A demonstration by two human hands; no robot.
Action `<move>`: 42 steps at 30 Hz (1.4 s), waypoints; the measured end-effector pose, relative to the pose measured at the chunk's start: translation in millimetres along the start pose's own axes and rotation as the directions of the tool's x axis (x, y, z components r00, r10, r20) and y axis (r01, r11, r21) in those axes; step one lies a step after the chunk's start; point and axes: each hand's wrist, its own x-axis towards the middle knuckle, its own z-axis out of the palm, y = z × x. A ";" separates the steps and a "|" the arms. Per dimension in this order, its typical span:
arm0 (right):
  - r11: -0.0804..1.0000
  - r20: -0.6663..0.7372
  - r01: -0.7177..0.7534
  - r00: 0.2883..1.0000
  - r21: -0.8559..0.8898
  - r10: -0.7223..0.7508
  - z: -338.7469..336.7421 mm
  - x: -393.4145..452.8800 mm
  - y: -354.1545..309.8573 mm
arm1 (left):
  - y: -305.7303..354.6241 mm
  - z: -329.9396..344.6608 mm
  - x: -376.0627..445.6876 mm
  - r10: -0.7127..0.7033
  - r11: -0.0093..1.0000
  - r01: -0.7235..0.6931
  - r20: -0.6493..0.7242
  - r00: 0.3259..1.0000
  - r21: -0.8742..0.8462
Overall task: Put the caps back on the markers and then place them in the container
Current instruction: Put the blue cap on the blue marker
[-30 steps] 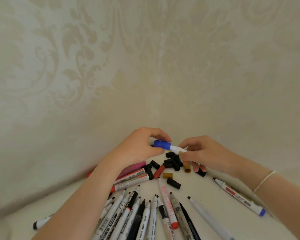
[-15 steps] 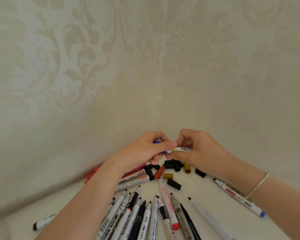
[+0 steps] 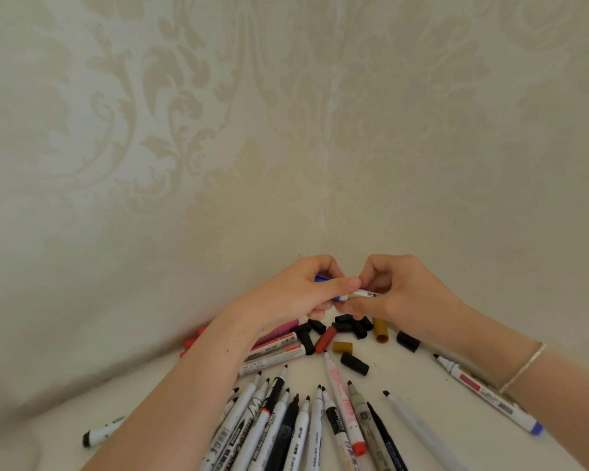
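Blue cap (image 3: pixel 322 278) pinched by left hand (image 3: pixel 296 294), white marker (image 3: pixel 363 294) gripped by right hand (image 3: pixel 393 288) (both hands' fingers clamped tight).

- Soft, even, warm light; no glare
- Faint shadows under hands (image 3: pixel 306 294)
- Wide-angle bending at edges
- Wall (image 3: pixel 150 130) slightly soft, low contrast

Smooth plastic marker barrels (image 3: pixel 276 357), matt black plastic caps (image 3: pixel 354 364), embossed satin wallpaper (image 3: pixel 184 130).
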 end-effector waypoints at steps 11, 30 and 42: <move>0.991 0.210 0.029 0.978 -0.134 0.000 18.4 18.7 16.8 | -28.7 -61.5 -9.5 -0.138 0.802 0.158 -0.079 0.987 0.576; 0.249 -0.044 -0.189 0.871 -0.950 0.490 -28.8 -24.4 70.5 | -65.7 -65.5 6.7 -0.179 0.179 0.498 -0.470 0.864 0.848; 0.464 0.083 -0.191 0.858 -0.865 0.507 -23.8 -24.9 77.1 | -67.7 -61.7 9.3 -0.194 0.141 0.498 -0.469 0.862 0.856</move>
